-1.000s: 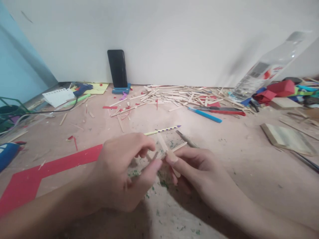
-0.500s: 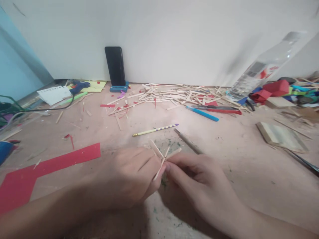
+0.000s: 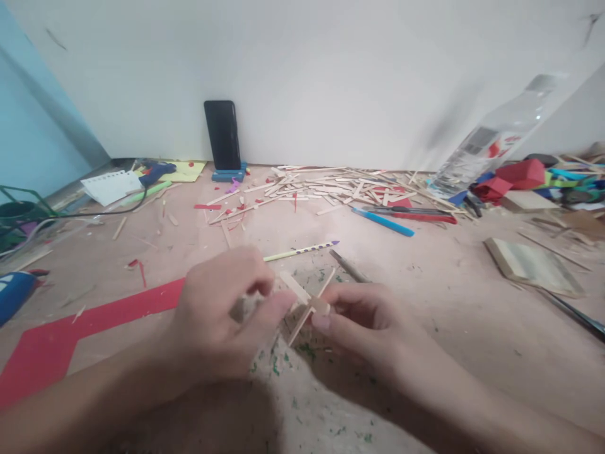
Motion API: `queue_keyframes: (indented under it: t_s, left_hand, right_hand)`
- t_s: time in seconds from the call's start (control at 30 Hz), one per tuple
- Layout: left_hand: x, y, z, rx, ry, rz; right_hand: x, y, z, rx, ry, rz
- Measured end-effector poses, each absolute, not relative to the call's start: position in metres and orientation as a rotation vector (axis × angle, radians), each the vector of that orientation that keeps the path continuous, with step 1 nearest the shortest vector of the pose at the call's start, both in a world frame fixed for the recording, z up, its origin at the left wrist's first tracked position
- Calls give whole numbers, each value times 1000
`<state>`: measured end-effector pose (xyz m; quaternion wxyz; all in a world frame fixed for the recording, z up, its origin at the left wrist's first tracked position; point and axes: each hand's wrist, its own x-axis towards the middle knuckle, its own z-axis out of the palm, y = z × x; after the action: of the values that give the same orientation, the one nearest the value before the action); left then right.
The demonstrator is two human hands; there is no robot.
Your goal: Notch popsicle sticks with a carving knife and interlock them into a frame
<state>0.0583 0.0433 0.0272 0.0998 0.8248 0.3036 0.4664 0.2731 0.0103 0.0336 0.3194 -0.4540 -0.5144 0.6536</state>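
Note:
Both hands meet low in the middle of the view over a pinkish table (image 3: 454, 315). My left hand (image 3: 222, 315) is curled, its thumb and fingers pinched on a small assembly of crossed wooden craft sticks (image 3: 305, 297). My right hand (image 3: 363, 321) pinches the same sticks from the right, thumb on top. A thin stick pokes up and to the right between the hands. Just beyond lie a yellow pencil with purple dots (image 3: 302, 250) and a grey rod (image 3: 350, 266).
A heap of wooden sticks (image 3: 331, 186) lies at the back, with a blue pen (image 3: 382, 222) and a red cutter (image 3: 416, 214). A black phone (image 3: 223, 135) leans on the wall, a clear bottle (image 3: 496, 135) at right. Red paper (image 3: 70, 328) and a glue gun (image 3: 154, 170) lie left; a wooden block (image 3: 534, 265) right.
The hands have turned the stick assembly between them; my left hand lifted and curled more, and the crossed sticks now show more plainly between the fingertips.

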Motion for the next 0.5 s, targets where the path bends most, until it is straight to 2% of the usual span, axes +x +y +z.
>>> queue_keyframes:
  t_s: [0.07,0.23,0.5]
  left_hand:
    - [57,48,30,2373,972,1396]
    - [59,52,22,2385,700,1031]
    - [59,50,9,2483,621,1043]
  right_hand:
    - [280,15,32,-1185,-1364,1737]
    - [290,21,30,-1234,-1489,1701]
    - [285,22,32,-1254,-1478,1704]
